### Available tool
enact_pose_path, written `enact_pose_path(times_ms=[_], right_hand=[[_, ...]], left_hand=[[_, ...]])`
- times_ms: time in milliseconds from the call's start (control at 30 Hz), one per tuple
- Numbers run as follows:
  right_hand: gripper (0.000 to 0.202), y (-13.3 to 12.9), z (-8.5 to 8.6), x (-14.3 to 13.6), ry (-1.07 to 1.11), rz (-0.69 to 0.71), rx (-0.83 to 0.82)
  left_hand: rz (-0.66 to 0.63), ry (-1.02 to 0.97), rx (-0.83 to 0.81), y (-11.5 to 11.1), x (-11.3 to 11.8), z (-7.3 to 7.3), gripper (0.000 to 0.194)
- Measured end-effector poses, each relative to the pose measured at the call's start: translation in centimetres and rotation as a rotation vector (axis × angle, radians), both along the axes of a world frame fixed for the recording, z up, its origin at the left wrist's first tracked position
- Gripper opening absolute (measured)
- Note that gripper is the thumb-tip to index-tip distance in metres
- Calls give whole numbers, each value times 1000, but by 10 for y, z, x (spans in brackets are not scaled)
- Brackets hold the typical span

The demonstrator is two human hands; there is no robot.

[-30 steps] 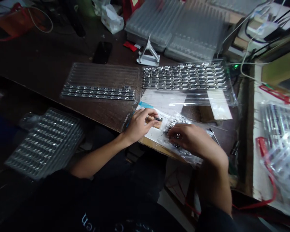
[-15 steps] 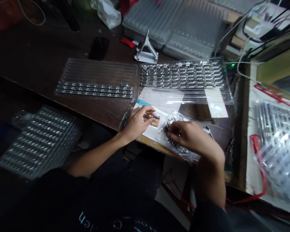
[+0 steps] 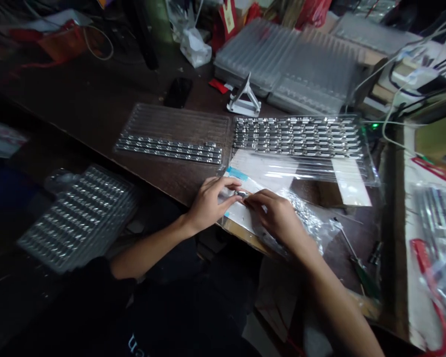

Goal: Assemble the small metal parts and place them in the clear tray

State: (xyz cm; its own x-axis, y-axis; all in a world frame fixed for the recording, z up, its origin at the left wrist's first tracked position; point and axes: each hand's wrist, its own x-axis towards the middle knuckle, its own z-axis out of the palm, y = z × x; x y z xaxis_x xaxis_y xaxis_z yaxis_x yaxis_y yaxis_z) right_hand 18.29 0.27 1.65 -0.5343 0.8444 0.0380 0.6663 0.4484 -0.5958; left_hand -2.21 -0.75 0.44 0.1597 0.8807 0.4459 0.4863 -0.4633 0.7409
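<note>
My left hand [image 3: 212, 204] pinches a small metal D-sub style connector [image 3: 241, 194] between thumb and fingers, above a white board [image 3: 245, 217] at the table's front edge. Fingertips of my right hand [image 3: 277, 212] are pressed together at the connector's right end; whatever they hold is too small to make out. Partly behind my right hand lies a clear plastic bag [image 3: 307, 216] of small shiny metal parts. Beyond both hands, a clear ribbed tray [image 3: 178, 121] carries rows of connectors along its near side. To its right, another clear tray [image 3: 301, 171] holds several rows of connectors.
A screwdriver [image 3: 364, 275] lies to the right of the bag. Farther back are a white phone stand [image 3: 244, 105], a dark phone [image 3: 178, 92] and stacked clear trays [image 3: 252, 54]. Filled trays [image 3: 78, 218] are stacked low at the left, beyond the table edge.
My right hand has moved left from the bag of metal parts to the connector in my left hand. The camera view has shifted, so the table appears lower and farther right.
</note>
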Motion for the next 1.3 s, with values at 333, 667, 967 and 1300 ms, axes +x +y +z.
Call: enact_pose_path(times_ms=[333, 667, 967, 1300], right_hand=[[28, -6, 0, -6, -303, -6, 168], [32, -2, 12, 6, -112, -70, 253], [11, -9, 34, 57, -274, -30, -51], [14, -14, 36, 48, -460, -97, -157]], left_hand=[[160, 188, -22, 82, -92, 29, 15], [-45, 294, -164, 143, -60, 16, 8], [-26, 617, -118, 156, -74, 21, 8], [-55, 793, -35, 156, -47, 41, 9]])
